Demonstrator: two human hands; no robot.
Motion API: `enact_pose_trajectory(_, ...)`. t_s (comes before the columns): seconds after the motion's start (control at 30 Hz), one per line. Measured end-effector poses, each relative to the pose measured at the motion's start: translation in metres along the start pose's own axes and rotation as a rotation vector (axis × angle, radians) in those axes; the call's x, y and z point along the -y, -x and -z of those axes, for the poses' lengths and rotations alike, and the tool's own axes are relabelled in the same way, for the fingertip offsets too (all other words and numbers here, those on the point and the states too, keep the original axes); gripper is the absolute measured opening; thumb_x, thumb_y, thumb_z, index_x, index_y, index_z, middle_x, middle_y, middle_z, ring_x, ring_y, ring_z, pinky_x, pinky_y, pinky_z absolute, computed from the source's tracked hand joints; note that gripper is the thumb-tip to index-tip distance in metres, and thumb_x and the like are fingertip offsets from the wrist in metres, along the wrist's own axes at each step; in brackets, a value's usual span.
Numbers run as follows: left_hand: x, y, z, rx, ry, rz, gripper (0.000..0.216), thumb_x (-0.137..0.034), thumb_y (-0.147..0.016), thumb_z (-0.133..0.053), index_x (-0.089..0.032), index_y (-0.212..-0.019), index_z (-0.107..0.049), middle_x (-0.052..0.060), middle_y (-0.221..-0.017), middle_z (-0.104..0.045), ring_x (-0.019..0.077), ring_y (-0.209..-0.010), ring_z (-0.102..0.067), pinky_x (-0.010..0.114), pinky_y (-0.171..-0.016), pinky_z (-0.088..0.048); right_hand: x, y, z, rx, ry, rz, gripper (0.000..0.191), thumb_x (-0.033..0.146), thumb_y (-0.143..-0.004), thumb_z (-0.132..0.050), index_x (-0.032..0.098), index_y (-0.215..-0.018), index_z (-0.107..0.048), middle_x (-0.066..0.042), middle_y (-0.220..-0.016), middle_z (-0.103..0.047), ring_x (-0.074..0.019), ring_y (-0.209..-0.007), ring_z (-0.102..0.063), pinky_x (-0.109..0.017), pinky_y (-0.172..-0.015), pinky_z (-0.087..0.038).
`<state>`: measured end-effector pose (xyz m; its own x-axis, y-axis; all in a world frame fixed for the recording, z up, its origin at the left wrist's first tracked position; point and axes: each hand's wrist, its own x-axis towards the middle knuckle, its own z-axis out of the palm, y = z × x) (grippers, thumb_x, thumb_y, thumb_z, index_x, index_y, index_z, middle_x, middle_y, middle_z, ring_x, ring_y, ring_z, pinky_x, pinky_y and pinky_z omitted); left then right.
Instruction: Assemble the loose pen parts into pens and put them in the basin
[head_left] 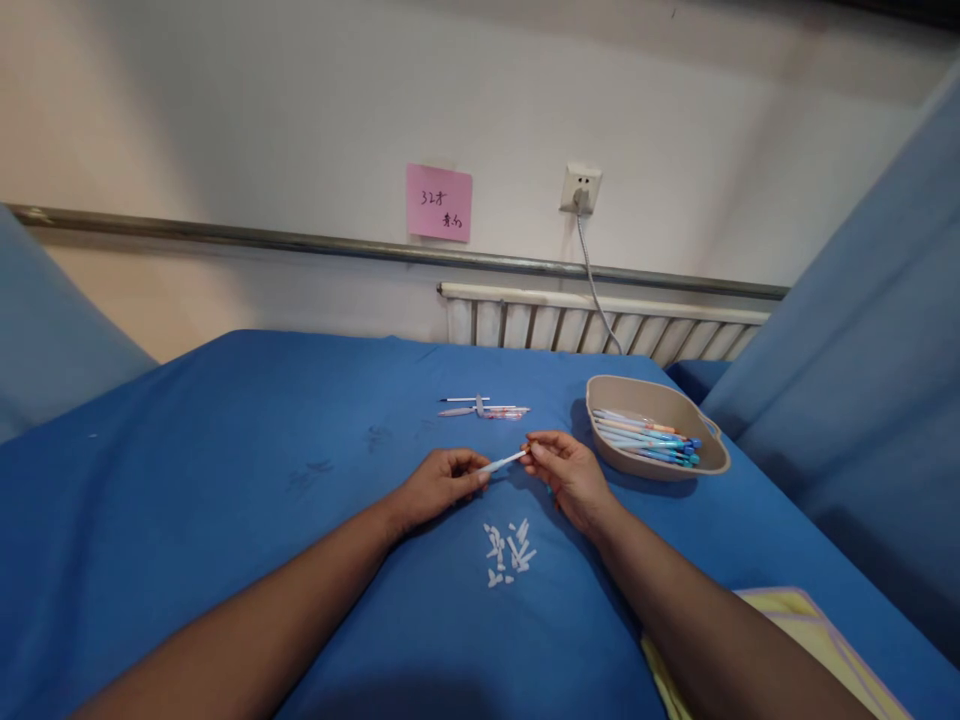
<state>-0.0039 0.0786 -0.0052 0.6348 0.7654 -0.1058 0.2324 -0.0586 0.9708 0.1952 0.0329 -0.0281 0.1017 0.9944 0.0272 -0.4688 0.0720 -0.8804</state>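
Observation:
A slim pen (504, 462), white with a pale blue end and an orange-brown tip, spans the space between my two hands over the blue cloth. My left hand (444, 480) is closed round its pale blue end. At the orange end, my right hand (568, 474) pinches the pen between thumb and fingers. Below the hands lies a loose scatter of small white pieces (517, 548). Beyond them, pen parts (480, 408) lie on the cloth, among them a thin refill (463, 400) with a dark tip.
A beige basket (716, 460) holding several pens (645, 440) stands at the right. A yellow cloth (806, 630) lies near the front right, partly behind my right arm. Along the far wall run a radiator (540, 322) and a metal rail (315, 243). Blue curtains hang at both sides.

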Motion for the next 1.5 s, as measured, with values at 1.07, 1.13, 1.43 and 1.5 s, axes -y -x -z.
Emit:
enact_pose_trajectory(1.07,0.009,-0.010,0.028,-0.361,0.625,-0.025,0.025,-0.027,-0.070,-0.069,-0.012,-0.089,-0.064,0.001,-0.069,-0.059,0.0071,-0.053,-0.052,0.019,-0.049,-0.038,-0.001,0.010,0.014,0.080,1.330,0.311,0.012,0.019,-0.081,-0.049,0.019,-0.087,-0.060,-0.004,-0.092,-0.064,-0.0170,-0.086,-0.059,-0.030,-0.079,-0.043)
enact_pose_trajectory(1.13,0.011,-0.011,0.033,-0.417,0.645,-0.047,0.025,-0.027,-0.069,-0.069,-0.011,-0.088,-0.064,0.001,-0.067,-0.059,0.0067,-0.052,-0.051,0.018,-0.049,-0.038,-0.002,0.009,0.010,0.094,1.365,0.334,0.015,0.018,-0.083,-0.048,0.020,-0.091,-0.060,-0.005,-0.095,-0.064,-0.0176,-0.090,-0.058,-0.030,-0.082,-0.042)
enact_pose_trajectory(1.43,0.017,-0.014,0.046,-0.491,0.672,-0.073,0.028,-0.030,-0.067,-0.069,-0.011,-0.087,-0.064,0.000,-0.065,-0.058,0.0062,-0.050,-0.050,0.018,-0.048,-0.037,0.002,-0.065,-0.028,0.164,1.835,0.285,0.028,0.017,-0.086,-0.044,0.018,-0.110,-0.058,-0.009,-0.109,-0.061,-0.0209,-0.105,-0.051,-0.030,-0.088,-0.034)
enact_pose_trajectory(1.5,0.017,-0.013,0.046,-0.485,0.661,-0.072,0.029,-0.031,-0.066,-0.069,-0.011,-0.087,-0.064,0.000,-0.065,-0.058,0.0062,-0.049,-0.050,0.018,-0.048,-0.036,0.000,-0.079,-0.035,0.176,1.864,0.268,0.026,0.016,-0.086,-0.044,0.018,-0.107,-0.060,-0.009,-0.106,-0.062,-0.0217,-0.102,-0.052,-0.031,-0.086,-0.035)
